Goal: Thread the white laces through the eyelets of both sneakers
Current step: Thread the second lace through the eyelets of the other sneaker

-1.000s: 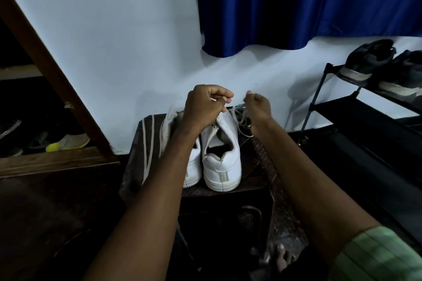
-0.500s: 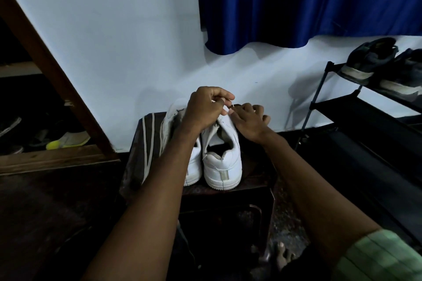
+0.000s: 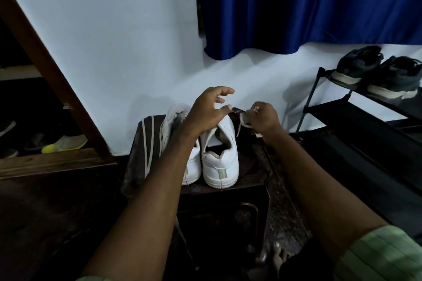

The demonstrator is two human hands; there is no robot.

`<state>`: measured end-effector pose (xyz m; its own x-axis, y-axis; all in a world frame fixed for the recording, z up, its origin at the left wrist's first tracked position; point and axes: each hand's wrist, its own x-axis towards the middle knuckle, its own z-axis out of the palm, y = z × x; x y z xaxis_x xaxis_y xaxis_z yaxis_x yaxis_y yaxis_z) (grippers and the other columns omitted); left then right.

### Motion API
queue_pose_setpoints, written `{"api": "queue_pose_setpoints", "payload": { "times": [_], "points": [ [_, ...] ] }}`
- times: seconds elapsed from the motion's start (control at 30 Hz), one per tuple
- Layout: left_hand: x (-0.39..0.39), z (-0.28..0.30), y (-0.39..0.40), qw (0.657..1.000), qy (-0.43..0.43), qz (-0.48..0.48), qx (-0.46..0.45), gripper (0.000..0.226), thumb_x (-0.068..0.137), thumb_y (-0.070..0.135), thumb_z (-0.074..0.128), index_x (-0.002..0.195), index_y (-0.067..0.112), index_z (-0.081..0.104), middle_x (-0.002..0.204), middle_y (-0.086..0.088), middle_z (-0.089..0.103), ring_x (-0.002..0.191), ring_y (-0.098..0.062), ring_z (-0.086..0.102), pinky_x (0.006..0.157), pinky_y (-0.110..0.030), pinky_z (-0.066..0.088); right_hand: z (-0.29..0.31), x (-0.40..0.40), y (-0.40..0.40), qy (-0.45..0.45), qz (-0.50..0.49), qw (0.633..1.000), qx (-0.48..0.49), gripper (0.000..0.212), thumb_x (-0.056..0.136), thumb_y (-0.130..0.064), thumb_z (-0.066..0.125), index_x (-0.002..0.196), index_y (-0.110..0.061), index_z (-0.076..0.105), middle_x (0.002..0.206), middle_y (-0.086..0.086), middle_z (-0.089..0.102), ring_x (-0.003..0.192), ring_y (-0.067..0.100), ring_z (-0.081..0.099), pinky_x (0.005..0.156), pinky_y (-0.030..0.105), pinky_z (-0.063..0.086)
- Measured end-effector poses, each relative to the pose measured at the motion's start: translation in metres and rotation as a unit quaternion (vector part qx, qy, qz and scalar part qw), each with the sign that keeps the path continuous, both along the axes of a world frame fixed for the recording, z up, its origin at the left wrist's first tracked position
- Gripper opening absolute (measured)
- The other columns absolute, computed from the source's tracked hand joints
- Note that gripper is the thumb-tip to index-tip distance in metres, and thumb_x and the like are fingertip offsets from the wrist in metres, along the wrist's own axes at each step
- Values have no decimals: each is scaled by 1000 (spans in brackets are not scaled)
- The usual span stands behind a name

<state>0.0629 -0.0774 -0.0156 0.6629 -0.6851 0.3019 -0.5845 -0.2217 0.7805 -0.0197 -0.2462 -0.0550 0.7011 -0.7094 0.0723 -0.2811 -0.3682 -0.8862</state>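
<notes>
Two white sneakers (image 3: 209, 155) stand side by side, heels toward the bottom of the frame, on a dark stool (image 3: 251, 166) at centre. The left hand (image 3: 209, 110) hovers over them, fingers spread and holding nothing. Just right, the right hand (image 3: 262, 117) pinches a white lace (image 3: 239, 124) in curled fingers. Another lace (image 3: 146, 141) lies along the stool's left side.

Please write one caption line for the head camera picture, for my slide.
Right hand pinches a white lace beside the right sneaker; left hand hovers open.
</notes>
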Motion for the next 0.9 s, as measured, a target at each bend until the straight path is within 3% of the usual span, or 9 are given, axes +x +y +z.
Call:
{"api": "queue_pose_setpoints", "payload": {
  "times": [0.1, 0.17, 0.23, 0.33, 0.4, 0.57, 0.7, 0.83, 0.9],
  "points": [
    [-4, 0, 0, 999, 8, -53, 8, 66, 82, 44, 82, 142, 40, 55, 145, 18, 55, 132, -4, 54, 110, -32, 47, 33, -1, 14, -164, 72, 933, 312, 15, 98, -6, 55, 83, -8, 58, 65, 11, 60, 45, 19, 58, 36, 21, 40],
    [-8, 3, -2, 997, -3, -71, 0, 72, 79, 43, 86, 143, 35, 56, 137, 14, 64, 128, -4, 60, 109, -34, 49, 45, 4, 21, -199, 104, 887, 403, 12, 98, -10, 57, 88, -7, 62, 71, 13, 64, 54, 20, 64, 46, 25, 51],
    [-11, 8, -2, 998, -46, -53, -3, 57, 79, 29, 85, 132, 28, 67, 115, 10, 75, 108, -8, 70, 97, -39, 56, 49, 6, 29, -209, 93, 863, 450, 11, 95, -15, 65, 88, -6, 65, 76, 15, 64, 63, 24, 65, 58, 32, 57],
    [-14, 14, 1, 991, -129, 30, 20, 34, 75, 17, 70, 106, 27, 77, 83, 6, 77, 80, -17, 72, 76, -42, 58, 45, 11, 44, -226, 45, 868, 441, 18, 98, -23, 68, 98, -5, 70, 83, 16, 69, 72, 27, 68, 64, 36, 62],
    [-17, 20, 3, 988, -136, 73, 19, 34, 72, 16, 70, 102, 28, 81, 80, 5, 77, 74, -14, 71, 73, -38, 59, 42, 15, 51, -245, 18, 866, 435, 31, 103, -34, 61, 103, -5, 71, 91, 18, 71, 80, 29, 70, 78, 44, 62],
    [-27, 38, 5, 979, -154, 130, 31, 23, 75, 20, 79, 97, 26, 83, 81, 0, 78, 75, -18, 72, 71, -34, 60, 54, 19, 76, -293, 108, 810, 497, 60, 91, -69, 57, 80, -10, 60, 76, 11, 62, 76, 26, 65, 78, 38, 54],
    [-27, 47, 18, 964, -170, 199, 55, 14, 81, 23, 71, 91, 17, 78, 84, -6, 75, 79, -28, 70, 73, -38, 60, 59, 25, 107, -279, 137, 861, 402, 56, 76, -58, 83, 96, -9, 62, 93, 17, 64, 92, 32, 66, 98, 54, 55],
    [-17, 53, 44, 951, -191, 237, 57, 17, 83, 32, 71, 97, 28, 78, 86, 5, 75, 92, -19, 63, 87, -37, 42, 65, 24, 122, -245, 111, 906, 327, 48, 92, -46, 74, 99, 1, 64, 80, 22, 64, 71, 27, 61, 63, 36, 53],
    [-9, 56, 59, 962, -151, 215, 82, 30, 79, 33, 77, 109, 36, 73, 93, 13, 68, 102, -14, 50, 85, -35, 31, 68, 25, 127, -209, 104, 919, 319, 38, 101, -37, 65, 97, 1, 64, 69, 15, 59, 52, 16, 53, 43, 23, 40]
  ]
}}
